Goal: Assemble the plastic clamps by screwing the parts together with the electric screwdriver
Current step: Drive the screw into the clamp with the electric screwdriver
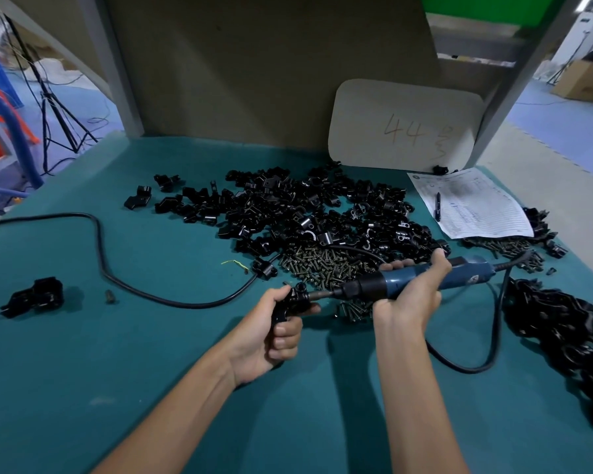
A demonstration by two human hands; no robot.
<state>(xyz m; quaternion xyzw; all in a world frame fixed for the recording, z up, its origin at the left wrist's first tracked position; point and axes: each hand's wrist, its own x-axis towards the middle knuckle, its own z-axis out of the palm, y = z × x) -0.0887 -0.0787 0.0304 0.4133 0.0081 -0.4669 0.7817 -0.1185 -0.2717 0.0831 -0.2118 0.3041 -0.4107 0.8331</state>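
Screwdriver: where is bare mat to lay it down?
Bare mat lies between the forearms of the left hand and right hand, and left of the left arm, this side of the black cord. Crowded: clamp parts pile, screws, clamp heap far right.

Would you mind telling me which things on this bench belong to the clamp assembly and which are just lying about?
For the job: clamp gripped by the left hand; electric screwdriver held in the right hand; loose screws; pile of clamp parts.
Lying about: paper form; pen; white card marked 44; yellow scrap.
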